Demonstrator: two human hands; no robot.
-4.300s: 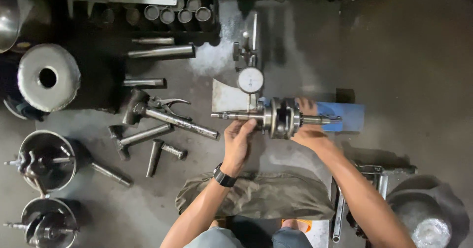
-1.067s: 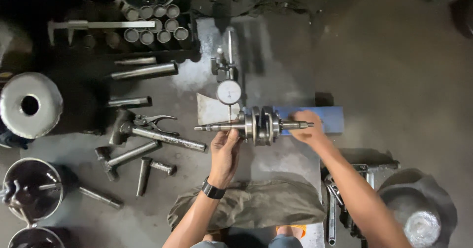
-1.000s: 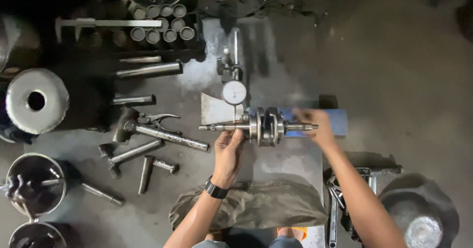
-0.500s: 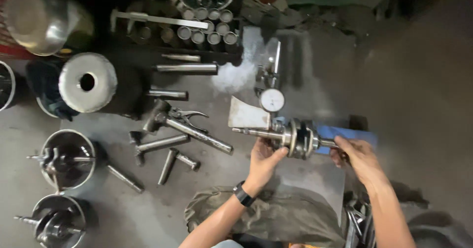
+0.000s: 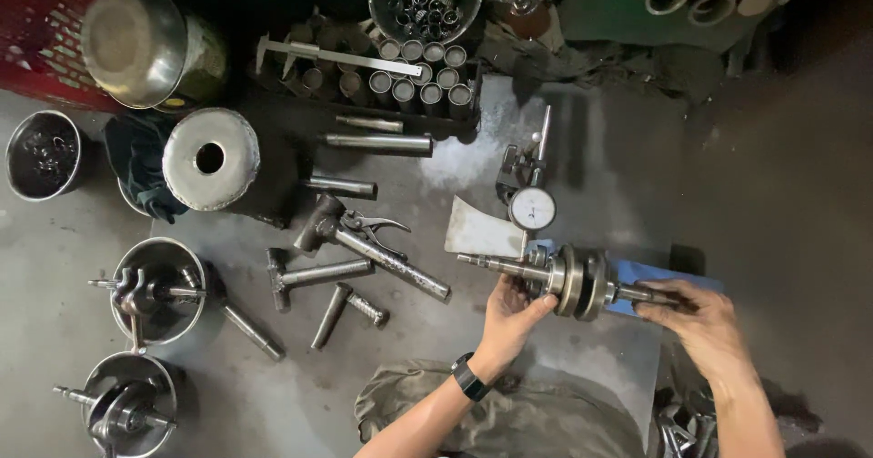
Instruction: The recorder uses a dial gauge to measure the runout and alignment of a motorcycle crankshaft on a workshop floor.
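My left hand (image 5: 511, 308) was wrapped around the left journal of the crankshaft (image 5: 571, 281), fingers closed on it, and the shaft lay across a blue stand (image 5: 657, 274) on the metal plate (image 5: 582, 167) of the floor, just below the dial gauge (image 5: 532, 209). Its long axis ran roughly level, left to right — the thinner stub pointing left toward the hammers (image 5: 364, 249). My right hand (image 5: 691, 317) pinched the right stub; I judged it a runout check, the next move calling for a slow, even turn.

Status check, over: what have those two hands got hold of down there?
Left hand and right hand grip crankshaft by its ends. Dial gauge just above. Nothing blocking.
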